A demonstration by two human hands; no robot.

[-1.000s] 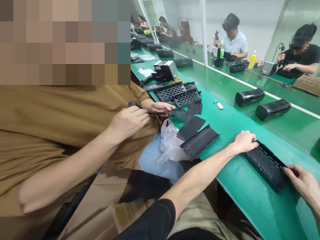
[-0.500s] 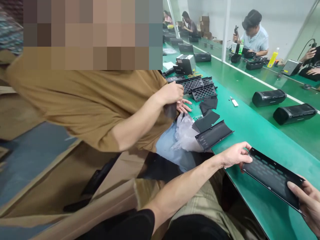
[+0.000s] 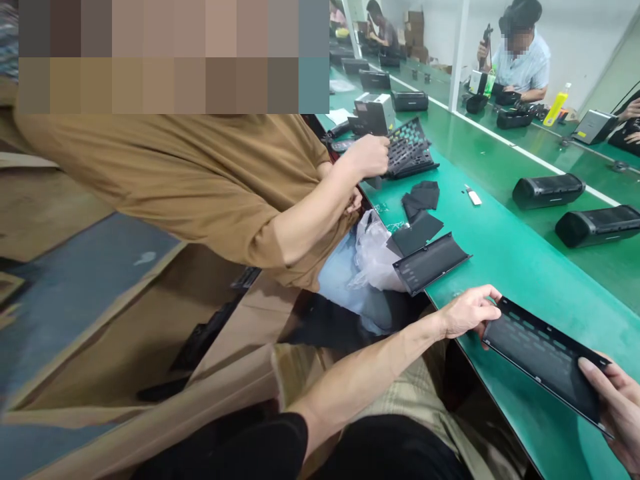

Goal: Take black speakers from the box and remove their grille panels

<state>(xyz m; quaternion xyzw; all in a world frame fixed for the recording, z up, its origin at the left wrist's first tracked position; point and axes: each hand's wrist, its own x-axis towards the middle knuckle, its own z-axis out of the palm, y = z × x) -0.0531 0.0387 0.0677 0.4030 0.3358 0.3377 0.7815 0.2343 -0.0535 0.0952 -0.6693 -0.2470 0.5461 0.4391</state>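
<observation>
A black speaker grille panel (image 3: 543,353), long and curved with rows of slots, is held over the near edge of the green table. My left hand (image 3: 470,313) pinches its far left end, thumb on top. At the other end, my right hand (image 3: 613,400) grips it with the thumb on the inner face; part of this hand is cut off by the frame. Dark mesh-like lining covers the inside, and the slots show through near the upper edge. A second black panel (image 3: 433,263) lies on the table edge, beyond my left hand.
A co-worker in a brown shirt (image 3: 200,193) sits at the left, one hand on stacked grille panels (image 3: 410,150). Black sheets (image 3: 417,230), a plastic bag (image 3: 373,250) and a small white-bladed tool (image 3: 473,195) lie nearby. Black speakers (image 3: 550,191) stand further back. Cardboard boxes (image 3: 125,333) are on the floor.
The co-worker's hand has moved to the stacked panels and tilts one up. My hands keep the same hold on my panel. The view has shifted slightly.
</observation>
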